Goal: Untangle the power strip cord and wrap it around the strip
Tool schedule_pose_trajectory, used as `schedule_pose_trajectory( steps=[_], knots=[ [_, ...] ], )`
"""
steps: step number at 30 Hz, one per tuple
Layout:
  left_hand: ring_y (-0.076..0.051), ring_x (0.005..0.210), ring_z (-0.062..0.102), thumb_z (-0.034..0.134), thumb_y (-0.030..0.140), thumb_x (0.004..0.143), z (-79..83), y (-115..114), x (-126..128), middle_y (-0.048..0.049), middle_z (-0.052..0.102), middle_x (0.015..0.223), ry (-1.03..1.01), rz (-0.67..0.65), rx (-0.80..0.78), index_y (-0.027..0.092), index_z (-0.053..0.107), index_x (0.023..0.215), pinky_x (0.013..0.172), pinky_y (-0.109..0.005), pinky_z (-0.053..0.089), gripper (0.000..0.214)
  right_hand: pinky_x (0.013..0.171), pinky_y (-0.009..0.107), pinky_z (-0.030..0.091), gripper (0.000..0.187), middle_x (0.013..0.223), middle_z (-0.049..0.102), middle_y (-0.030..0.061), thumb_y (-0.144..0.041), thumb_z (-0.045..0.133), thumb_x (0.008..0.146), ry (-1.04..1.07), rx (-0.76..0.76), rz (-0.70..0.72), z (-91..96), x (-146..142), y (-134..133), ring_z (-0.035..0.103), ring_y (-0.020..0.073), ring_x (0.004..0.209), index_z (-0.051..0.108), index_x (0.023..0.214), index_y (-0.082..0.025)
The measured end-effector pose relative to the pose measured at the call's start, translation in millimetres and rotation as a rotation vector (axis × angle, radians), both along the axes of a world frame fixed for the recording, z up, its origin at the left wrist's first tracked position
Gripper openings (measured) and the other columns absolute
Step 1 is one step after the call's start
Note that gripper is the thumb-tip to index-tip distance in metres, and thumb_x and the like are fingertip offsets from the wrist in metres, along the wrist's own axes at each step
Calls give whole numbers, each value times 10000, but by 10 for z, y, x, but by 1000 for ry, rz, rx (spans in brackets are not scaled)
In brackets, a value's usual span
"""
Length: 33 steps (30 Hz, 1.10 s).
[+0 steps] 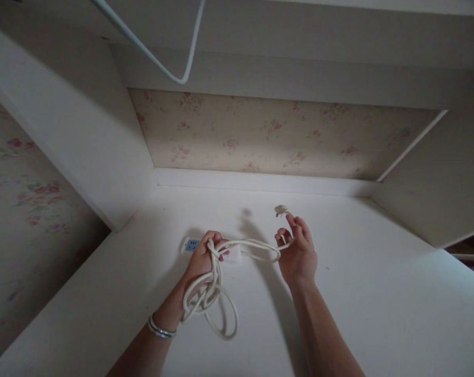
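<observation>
My left hand (202, 260) is closed around a white power strip (190, 244) with a blue socket face, held just above the white desk (358, 293). The strip's white cable (213, 298) hangs in several loops from that hand down over my wrist. One strand runs right to my right hand (297, 251), whose fingers pinch the cable near its end. The plug (280, 210) sticks up just above those fingertips. A silver bangle sits on my left wrist.
The desk sits in a white alcove with side panels (83, 141) left and right and floral wallpaper (268, 133) behind. A shelf overhead carries a thin white wire (169, 73). A low white ledge runs along the back edge.
</observation>
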<state>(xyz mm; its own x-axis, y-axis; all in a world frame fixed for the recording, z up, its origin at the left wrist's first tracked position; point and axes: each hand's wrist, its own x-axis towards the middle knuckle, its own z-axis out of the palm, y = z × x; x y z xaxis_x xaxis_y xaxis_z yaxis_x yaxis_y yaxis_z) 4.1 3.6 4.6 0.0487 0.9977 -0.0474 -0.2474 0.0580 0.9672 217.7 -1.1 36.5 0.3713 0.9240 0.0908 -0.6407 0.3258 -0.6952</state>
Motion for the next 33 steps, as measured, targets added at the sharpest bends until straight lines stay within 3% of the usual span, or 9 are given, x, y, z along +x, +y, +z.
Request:
schedule_pose_trajectory(
  steps=[4,9,15,18,21,24,28,31,33],
  knots=[
    [-134,722,635,693,391,738,1,-30,13,-8,672,824,-45,3,36,195,506,779,615,-218,453,273,687,293,474,249,1098,673,2,-431,596,828,14,-72,108,-51,18,29,588,139,744,677,1005,-276],
    [-158,800,638,688,419,739,57,-50,7,-38,694,910,-38,52,96,185,562,803,691,-256,480,274,738,323,462,467,916,703,57,-607,501,842,-281,-179,242,-193,-72,48,603,185,779,685,998,-207],
    [-133,688,606,627,482,776,88,-25,-27,-32,676,876,35,175,93,181,632,842,615,-249,495,309,875,392,435,584,941,684,78,-681,432,833,-447,-12,539,-209,-39,-45,609,240,918,684,1065,-207],
    [-124,659,594,637,487,761,68,-3,-34,-21,668,850,-6,256,112,182,622,816,582,-240,499,311,976,437,380,677,1119,652,104,-695,582,729,-512,56,714,-177,54,-78,564,284,1090,614,1210,-221],
    [-118,646,595,666,461,732,63,13,-39,-8,669,839,-35,326,127,187,599,787,576,-238,508,287,1041,444,323,914,1304,557,103,-506,839,548,-641,134,855,-140,94,-105,481,296,1220,475,1351,-267],
    [-122,669,605,684,432,711,68,25,-43,2,658,818,-68,351,130,191,583,773,586,-237,518,268,1038,430,333,737,1255,593,79,-369,805,660,-756,96,777,-113,65,-110,527,257,1164,502,1326,-277],
    [-120,675,609,673,444,711,29,57,-50,8,637,795,-77,374,102,194,569,780,547,-210,501,280,989,401,382,384,1113,660,54,-408,596,852,-882,3,542,-133,18,-57,581,232,1060,627,1200,-249],
    [-107,629,591,659,464,718,-2,73,-54,16,620,753,-42,375,91,195,559,797,516,-195,484,297,993,366,382,309,1119,624,60,-418,537,886,-990,45,366,-189,-9,-9,532,230,1155,697,1078,-236],
    [-100,598,575,651,475,722,4,68,-53,20,612,718,-6,353,87,192,551,790,513,-196,482,308,971,356,403,348,1114,608,72,-424,511,899,-1064,32,192,-238,-39,7,533,219,1151,667,1142,-231]
  ],
)
